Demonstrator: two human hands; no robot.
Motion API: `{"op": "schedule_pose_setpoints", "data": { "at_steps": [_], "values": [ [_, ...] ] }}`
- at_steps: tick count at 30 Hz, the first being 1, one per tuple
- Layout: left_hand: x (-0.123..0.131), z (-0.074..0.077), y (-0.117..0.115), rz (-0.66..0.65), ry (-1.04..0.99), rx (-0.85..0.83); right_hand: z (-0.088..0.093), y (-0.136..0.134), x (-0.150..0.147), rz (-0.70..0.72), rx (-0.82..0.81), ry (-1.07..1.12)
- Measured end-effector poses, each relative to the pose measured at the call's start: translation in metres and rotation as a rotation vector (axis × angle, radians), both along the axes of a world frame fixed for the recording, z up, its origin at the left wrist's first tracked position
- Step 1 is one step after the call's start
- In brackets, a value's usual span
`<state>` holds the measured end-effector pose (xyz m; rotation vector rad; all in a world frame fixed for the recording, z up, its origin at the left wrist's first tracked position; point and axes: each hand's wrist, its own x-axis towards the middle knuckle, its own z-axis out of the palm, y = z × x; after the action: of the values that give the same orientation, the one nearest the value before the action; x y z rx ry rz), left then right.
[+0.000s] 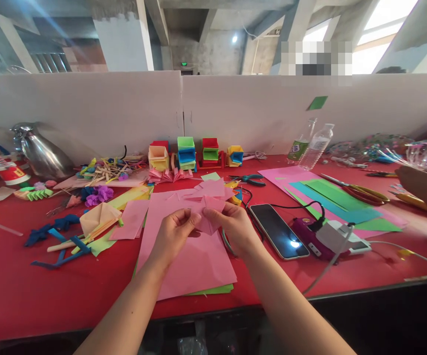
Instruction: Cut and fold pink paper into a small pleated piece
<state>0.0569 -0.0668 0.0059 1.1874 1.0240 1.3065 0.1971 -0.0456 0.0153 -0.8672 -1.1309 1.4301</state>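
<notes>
Between both hands is a small folded piece of pink paper (210,223), held over a stack of larger pink sheets (194,271). My left hand (178,229) pinches its left side between thumb and forefinger. On the right side, my right hand (233,224) grips it with the thumb on top, the other fingers partly hidden behind. More cut pink pieces (213,187) lie just beyond the fingers. A green sheet (213,290) shows under the stack's front edge. Small folded paper boxes (186,154) in several colours stand at the back.
Right of the stack lie a phone (278,230), a purple power strip (314,241) with cables, pliers (248,180), scissors (357,190) and coloured sheets. Bottles (316,145) stand behind. Paper scraps and a steel jug (43,150) are at left. Another person's hand (420,187) is at far right.
</notes>
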Motion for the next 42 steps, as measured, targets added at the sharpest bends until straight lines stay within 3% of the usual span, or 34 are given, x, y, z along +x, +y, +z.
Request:
{"op": "schedule_pose_setpoints", "data": {
  "at_steps": [9,17,28,37,42],
  "values": [
    [-0.003,0.003,0.000,0.040,0.115,0.008,0.002,-0.003,-0.003,0.001,-0.067,0.001],
    [-0.004,0.003,0.001,0.024,0.058,-0.016,0.002,-0.002,0.000,0.006,-0.022,0.049],
    [-0.012,0.005,0.002,0.019,0.003,-0.052,0.004,0.002,0.007,-0.013,-0.098,0.119],
    [-0.010,0.002,0.002,0.098,0.183,-0.010,0.001,-0.001,0.004,0.053,-0.081,0.078],
    [-0.009,0.004,0.000,0.038,0.131,0.009,0.003,-0.003,0.004,0.064,-0.070,0.035]
  ]
}}
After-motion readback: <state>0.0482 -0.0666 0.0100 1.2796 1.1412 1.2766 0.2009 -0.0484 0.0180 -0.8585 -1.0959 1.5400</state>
